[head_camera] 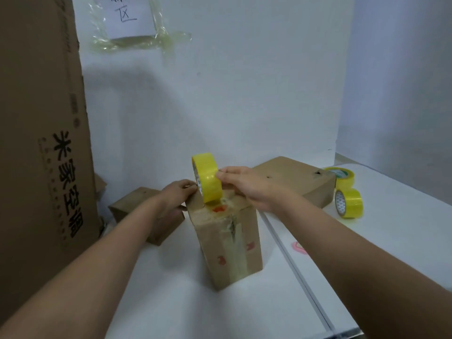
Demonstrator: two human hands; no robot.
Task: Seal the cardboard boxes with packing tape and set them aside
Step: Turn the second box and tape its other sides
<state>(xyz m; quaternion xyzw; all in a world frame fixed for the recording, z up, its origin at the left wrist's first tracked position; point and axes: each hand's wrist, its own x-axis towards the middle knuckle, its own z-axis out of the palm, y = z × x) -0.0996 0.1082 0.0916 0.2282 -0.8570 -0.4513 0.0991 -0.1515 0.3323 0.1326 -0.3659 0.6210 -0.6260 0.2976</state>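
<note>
R hand (244,185) grips tape roll (207,178) atop upright box (228,243), L hand (177,195) on flap

Centre: an upright box (228,243) stands on the table (171,302)
On its top: a tape roll (208,178) on edge, the right hand (244,184) to its right, the left hand (177,195) at the top's left edge
Left: a small box (137,206) behind the left hand, a tall carton (41,133) beyond it
Right rear: a flat box (296,179) against the wall (244,81)
Far right: two spare rolls (347,189) beside the flat box
Upper wall: a taped paper sheet (129,17)
</note>
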